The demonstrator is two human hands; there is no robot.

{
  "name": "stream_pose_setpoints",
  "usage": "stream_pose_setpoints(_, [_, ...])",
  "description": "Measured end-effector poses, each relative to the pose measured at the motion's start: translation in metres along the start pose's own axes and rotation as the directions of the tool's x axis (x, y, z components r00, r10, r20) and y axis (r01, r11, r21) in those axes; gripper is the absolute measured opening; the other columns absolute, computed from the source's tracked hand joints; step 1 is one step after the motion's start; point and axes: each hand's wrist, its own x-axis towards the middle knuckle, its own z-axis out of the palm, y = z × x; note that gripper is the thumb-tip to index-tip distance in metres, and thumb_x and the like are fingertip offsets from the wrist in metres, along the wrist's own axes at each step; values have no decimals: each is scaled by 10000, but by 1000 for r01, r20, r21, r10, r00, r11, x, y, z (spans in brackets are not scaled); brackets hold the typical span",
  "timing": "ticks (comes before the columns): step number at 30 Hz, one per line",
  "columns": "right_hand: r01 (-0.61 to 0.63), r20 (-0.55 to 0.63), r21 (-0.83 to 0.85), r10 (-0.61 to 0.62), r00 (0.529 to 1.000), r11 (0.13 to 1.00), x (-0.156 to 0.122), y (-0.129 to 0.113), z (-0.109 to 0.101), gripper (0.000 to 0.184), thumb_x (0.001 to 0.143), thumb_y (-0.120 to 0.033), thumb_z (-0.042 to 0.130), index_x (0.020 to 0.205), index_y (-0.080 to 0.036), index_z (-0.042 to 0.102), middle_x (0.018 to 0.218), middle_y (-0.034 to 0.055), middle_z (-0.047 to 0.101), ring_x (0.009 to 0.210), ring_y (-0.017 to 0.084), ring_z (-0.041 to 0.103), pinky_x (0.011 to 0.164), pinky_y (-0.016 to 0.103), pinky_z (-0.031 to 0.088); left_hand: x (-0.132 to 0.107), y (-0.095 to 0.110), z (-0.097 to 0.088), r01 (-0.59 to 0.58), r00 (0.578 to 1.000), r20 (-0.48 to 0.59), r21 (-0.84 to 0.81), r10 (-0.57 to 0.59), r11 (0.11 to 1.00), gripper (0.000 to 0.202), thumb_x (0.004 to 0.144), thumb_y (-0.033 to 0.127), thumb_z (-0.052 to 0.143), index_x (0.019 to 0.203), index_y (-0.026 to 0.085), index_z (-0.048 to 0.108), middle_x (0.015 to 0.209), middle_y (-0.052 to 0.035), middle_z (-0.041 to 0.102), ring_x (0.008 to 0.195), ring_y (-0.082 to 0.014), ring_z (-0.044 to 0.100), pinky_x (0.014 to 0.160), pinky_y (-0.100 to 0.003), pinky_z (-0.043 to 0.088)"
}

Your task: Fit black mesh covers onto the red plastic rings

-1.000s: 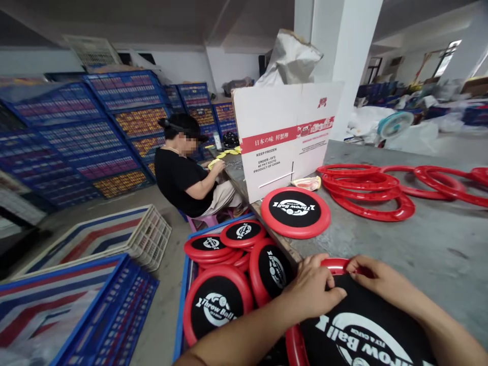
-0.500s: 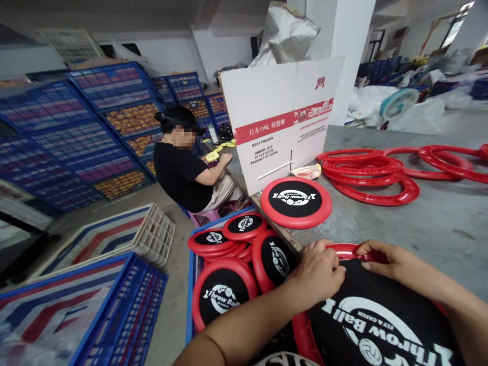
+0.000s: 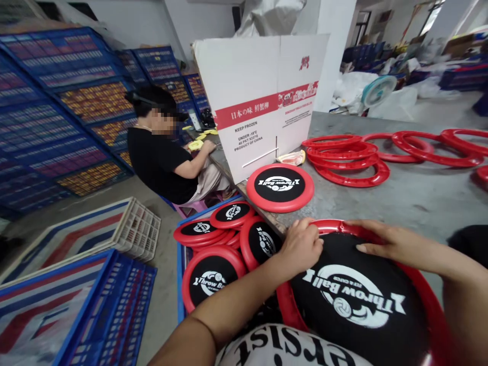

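A large Throw Ball disc (image 3: pixel 366 284), black fabric with white print inside a red plastic ring, lies tilted in front of me against the table edge. My left hand (image 3: pixel 304 245) is closed over its upper left rim, fingers curled. Along the top right rim, my right hand (image 3: pixel 385 244) grips with its fingers over the red ring and its thumb lying on the black fabric. One finished-looking disc (image 3: pixel 280 187) rests flat on the table corner. Several red rings (image 3: pixel 346 161) are loosely stacked farther back on the table.
A blue crate (image 3: pixel 181 284) left of the table holds several discs (image 3: pixel 213 277). A white carton (image 3: pixel 263 112) stands on the table. Behind it a person (image 3: pixel 163 152) sits on a pink stool. Striped-lined crates (image 3: pixel 76 300) are on the floor at left.
My right hand has slid right along the rim, its thumb now stretched over the fabric. My left hand keeps its hold. The view has shifted, so the surroundings appear farther left and higher.
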Motion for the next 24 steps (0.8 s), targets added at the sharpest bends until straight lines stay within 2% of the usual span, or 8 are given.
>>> stream_pose_setpoints(4, [-45,45,-4,45,998,999,2,-4,-1,595,846,-626,577,1331,-287,643,1371,76,658,1260,357,612,1115,494,461,12,0,-15,-5,1000,2,54,5,999,92,900,179,535,811,188,559,1273,-87,623,1166,-246,553,1061,-420,460])
stream_pose_setpoints(8, [14,24,61,-16,1000,998,10,-18,14,642,847,-656,564,1340,-246,595,1388,87,641,1246,341,617,1094,485,478,25,-9,-49,-71,996,67,112,64,991,148,897,154,528,752,185,524,1322,-104,611,1222,-255,548,1082,-441,431])
stream_pose_setpoints(11, [61,76,118,-71,995,991,14,-29,26,621,878,-658,544,1333,-235,561,1384,91,634,1242,309,611,1072,426,485,27,-17,-74,-91,989,123,47,84,995,200,892,175,574,708,191,497,1302,-96,638,1268,-250,556,1083,-436,432])
stream_pose_setpoints(14, [49,144,132,-68,987,990,17,-37,32,517,910,-622,521,1246,-231,562,1264,85,685,1119,276,651,970,384,513,18,-20,-83,-63,986,153,-26,66,998,209,868,179,623,701,202,499,1183,-75,698,1261,-235,589,1063,-410,458])
stream_pose_setpoints(16, [39,150,102,-54,987,994,16,-44,34,414,914,-577,521,1112,-220,589,1099,77,718,975,253,664,861,363,518,8,-17,-80,-38,990,134,-31,41,999,188,854,160,625,709,205,513,1207,-70,700,1254,-230,600,1066,-405,464])
stream_pose_setpoints(19, [120,-20,45,-119,993,992,13,-61,35,240,919,-434,514,911,-213,607,972,65,693,907,221,626,838,348,480,-3,-7,-74,-60,993,104,-7,61,998,163,862,164,606,726,206,528,1344,-64,653,1269,-230,588,1088,-423,452])
stream_pose_setpoints(21, [182,-193,72,-165,967,981,12,-74,37,157,918,-333,511,906,-210,608,1033,59,681,935,200,614,882,348,464,-6,0,-74,-107,990,96,25,104,994,140,872,181,598,751,208,532,1392,-60,628,1292,-234,569,1107,-443,438])
stream_pose_setpoints(24, [293,-314,164,-232,921,942,11,-89,41,83,891,-229,532,868,-204,607,1064,43,675,979,178,614,930,340,453,-4,9,-79,-163,983,96,79,155,984,113,872,189,595,784,215,529,1408,-56,618,1287,-237,566,1108,-459,439])
